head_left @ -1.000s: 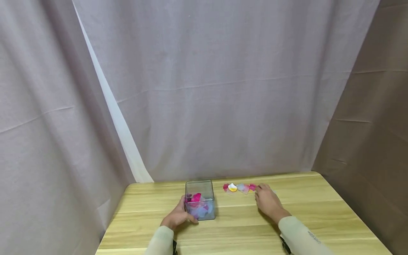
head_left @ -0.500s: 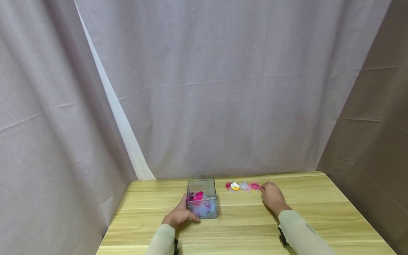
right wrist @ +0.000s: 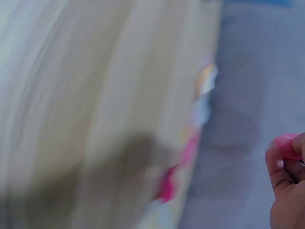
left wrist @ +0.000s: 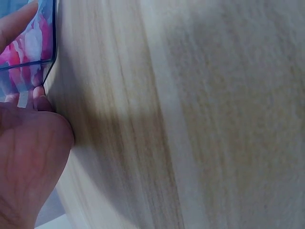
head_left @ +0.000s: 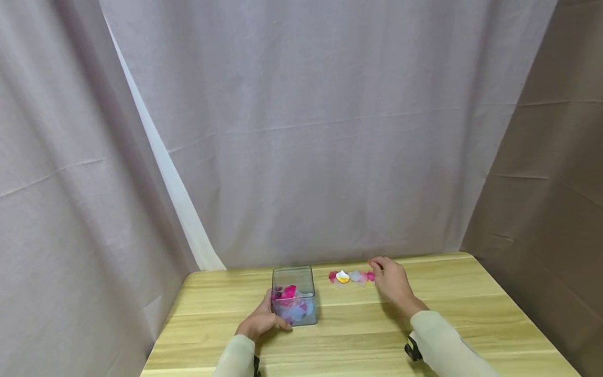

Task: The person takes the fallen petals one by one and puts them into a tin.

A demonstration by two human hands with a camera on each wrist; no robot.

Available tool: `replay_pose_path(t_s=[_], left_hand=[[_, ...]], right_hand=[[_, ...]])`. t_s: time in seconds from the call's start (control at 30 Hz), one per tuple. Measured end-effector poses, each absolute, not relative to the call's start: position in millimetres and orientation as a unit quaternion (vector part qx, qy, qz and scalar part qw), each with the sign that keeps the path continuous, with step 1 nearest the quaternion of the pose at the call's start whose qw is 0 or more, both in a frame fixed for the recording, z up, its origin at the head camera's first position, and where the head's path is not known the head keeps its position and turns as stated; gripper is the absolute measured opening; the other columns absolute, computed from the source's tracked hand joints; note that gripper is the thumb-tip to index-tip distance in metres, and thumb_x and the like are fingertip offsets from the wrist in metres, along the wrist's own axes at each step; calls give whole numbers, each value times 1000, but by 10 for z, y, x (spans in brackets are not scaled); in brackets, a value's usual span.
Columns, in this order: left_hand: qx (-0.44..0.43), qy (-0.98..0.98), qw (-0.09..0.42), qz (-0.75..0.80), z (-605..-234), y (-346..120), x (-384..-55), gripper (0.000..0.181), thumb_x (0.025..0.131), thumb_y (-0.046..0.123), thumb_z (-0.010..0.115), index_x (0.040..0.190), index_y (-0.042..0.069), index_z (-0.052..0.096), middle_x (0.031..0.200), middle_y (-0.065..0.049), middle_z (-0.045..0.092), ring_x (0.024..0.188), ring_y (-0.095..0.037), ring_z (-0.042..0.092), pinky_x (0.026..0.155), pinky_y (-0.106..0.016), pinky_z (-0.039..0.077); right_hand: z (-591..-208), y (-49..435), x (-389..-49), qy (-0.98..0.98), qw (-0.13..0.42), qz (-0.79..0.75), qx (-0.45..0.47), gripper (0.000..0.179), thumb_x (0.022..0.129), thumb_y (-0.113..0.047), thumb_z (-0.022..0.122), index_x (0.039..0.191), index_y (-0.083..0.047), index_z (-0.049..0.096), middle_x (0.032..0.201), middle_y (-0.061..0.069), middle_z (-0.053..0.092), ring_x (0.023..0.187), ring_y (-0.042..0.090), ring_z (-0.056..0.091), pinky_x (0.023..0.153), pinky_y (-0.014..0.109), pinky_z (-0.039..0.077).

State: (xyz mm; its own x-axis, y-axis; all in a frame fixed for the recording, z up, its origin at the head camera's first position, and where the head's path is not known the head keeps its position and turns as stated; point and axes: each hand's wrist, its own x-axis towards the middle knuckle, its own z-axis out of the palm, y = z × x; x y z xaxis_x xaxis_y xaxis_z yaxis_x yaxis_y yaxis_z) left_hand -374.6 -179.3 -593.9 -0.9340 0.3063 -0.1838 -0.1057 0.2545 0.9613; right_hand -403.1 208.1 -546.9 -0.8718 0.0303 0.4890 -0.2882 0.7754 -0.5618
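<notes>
Two bare hands in view over wood-grain table point(head_left: 348, 340). Left hand point(head_left: 264, 320) gripping clear box point(head_left: 301, 277) at its left side, thumb at near lower corner. Box upright on table, pink, purple and pale-blue petals point(head_left: 297, 311) inside. Right hand point(head_left: 394, 283) pinching pink petal point(right wrist: 286, 144), raised above tabletop near right end of petal row point(head_left: 358, 277). Row right of box, includes white-yellow petal point(head_left: 343, 277). Grey curtain point(head_left: 339, 173) behind table.

Grey curtains point(head_left: 330, 157) hang behind a wood-grain table point(head_left: 339, 343).
</notes>
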Motion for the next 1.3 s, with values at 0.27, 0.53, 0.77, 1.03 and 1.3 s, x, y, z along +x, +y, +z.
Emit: replay_pose_path(t_s=[0.27,0.53,0.77,1.03,1.3], left_hand=[[77,770,172,610,-5965,-1803,-3760,121,63,-5,88,164,12,25,170,-31,30,157,-56,23,128,-77,5],[76,777,164,604,-5969,-1816,-3769,119,63,-4,88,163,11,26,171,-30,29,159,-55,21,129,-77,4],[73,778,160,603,-5964,-1821,-3768,119,62,-7,86,164,12,26,171,-29,30,159,-55,21,128,-77,4],[63,783,164,596,-5968,-1826,-3757,121,62,-4,88,164,11,25,171,-28,30,159,-53,22,129,-76,6],[61,787,165,592,-5918,-1810,-3743,123,62,-1,90,165,15,24,171,-25,32,157,-49,27,130,-75,8]], right_hand=[[-4968,1591,-3562,-848,203,487,46,13,103,-12,68,109,-9,80,91,9,78,73,5,63,64,19,54],[-4982,1153,-3448,-820,169,541,83,6,100,-7,71,103,-8,76,90,8,79,70,3,63,63,20,57],[-5055,728,-3514,-821,156,538,110,8,100,-10,71,95,-12,76,83,1,75,71,1,59,64,20,53],[-5013,272,-3773,-859,149,468,143,12,102,-12,68,94,-14,76,86,-2,76,77,6,61,70,22,53],[-5103,5,-3956,-904,129,347,212,13,101,-9,68,92,-12,78,85,-3,75,80,10,65,74,29,58]])
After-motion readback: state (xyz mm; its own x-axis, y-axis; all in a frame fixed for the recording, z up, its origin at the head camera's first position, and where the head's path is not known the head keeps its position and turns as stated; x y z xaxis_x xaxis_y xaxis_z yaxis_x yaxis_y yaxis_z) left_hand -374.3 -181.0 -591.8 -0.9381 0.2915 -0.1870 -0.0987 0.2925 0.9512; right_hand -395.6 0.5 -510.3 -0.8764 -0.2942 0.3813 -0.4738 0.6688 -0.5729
